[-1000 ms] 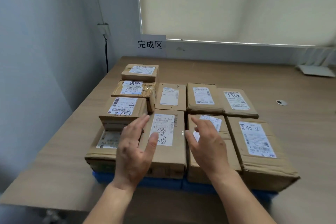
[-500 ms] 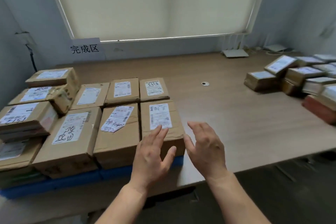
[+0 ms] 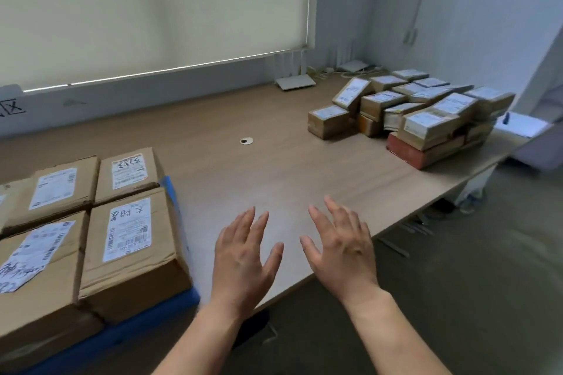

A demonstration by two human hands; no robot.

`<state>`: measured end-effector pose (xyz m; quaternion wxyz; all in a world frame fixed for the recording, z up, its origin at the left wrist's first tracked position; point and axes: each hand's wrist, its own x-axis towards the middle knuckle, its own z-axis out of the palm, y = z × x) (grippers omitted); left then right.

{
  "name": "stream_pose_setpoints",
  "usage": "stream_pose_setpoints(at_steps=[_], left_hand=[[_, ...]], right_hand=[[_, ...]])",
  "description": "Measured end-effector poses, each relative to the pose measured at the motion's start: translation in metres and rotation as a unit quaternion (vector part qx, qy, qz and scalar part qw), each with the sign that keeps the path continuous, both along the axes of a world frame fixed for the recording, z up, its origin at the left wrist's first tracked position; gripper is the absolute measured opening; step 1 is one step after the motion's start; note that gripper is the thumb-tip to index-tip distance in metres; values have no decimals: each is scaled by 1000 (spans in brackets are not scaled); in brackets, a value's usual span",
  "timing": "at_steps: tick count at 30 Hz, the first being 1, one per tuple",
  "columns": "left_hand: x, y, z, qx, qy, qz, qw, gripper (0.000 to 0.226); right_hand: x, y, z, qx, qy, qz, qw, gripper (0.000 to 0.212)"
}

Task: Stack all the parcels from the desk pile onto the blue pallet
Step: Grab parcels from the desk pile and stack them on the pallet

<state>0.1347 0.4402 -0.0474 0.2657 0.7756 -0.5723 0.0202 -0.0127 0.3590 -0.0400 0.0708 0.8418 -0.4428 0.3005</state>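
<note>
Parcels already fill the blue pallet at the desk's near left corner, and neither hand holds one. The left hand and the right hand hover side by side over the desk's near edge, just right of the pallet, backs up and palms facing down. The fingers of both hands are straight and slightly spread, thumbs angled inward toward each other, with a gap between the 2 hands. Both forearms are bare and reach in from the bottom of the view.

On the pallet, 4 brown cartons show their tops, packed edge to edge in 2 rows, each with a white shipping label facing up. The near right carton carries handwritten marks above its barcode. A strip of blue shows along the right side and under the near corner.

Farther back, a small round grommet sits in the middle of the desk. The desk pile lies at the far right corner, well apart from the pallet: many small labelled cartons heaped in layers, some tilted, with a flat reddish parcel at the bottom on its near side. A white router stands at the far edge, under the drawn blind.
</note>
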Motion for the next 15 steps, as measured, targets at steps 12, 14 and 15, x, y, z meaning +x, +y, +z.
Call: stream_pose_setpoints(at_steps=[12, 14, 15], left_hand=[[-52, -179, -16, 48, -2, -46, 998, 89], [-55, -217, -16, 68, -2, -43, 997, 89], [-54, -234, -17, 76, -2, -36, 996, 86]], right_hand=[[-66, -147, -8, 29, 89, -96, 991, 68], [-68, -185, -6, 43, 106, -101, 988, 69], [-68, -204, -5, 50, 114, -98, 987, 70]])
